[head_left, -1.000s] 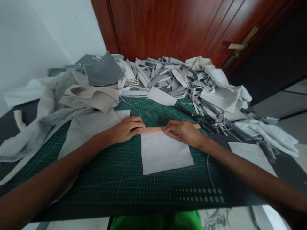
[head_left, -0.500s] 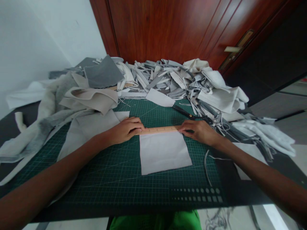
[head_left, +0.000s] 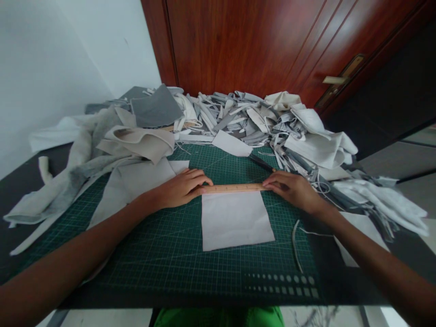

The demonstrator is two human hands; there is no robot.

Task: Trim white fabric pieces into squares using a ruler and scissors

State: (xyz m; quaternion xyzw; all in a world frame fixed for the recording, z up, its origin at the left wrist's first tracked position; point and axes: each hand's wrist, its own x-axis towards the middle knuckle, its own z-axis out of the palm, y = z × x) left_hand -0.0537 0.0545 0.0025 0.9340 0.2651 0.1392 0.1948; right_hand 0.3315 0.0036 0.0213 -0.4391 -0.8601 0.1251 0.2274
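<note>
Both half-open, my left hand point(head_left: 179, 188) and right hand point(head_left: 294, 190) press the ends of a wooden ruler point(head_left: 235, 188). It lies along the top edge of a fabric square point(head_left: 236, 222).

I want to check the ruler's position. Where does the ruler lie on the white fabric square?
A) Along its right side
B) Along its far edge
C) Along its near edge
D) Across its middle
B: the ruler runs along the far edge of the white fabric square, between the left hand and right hand.
</note>
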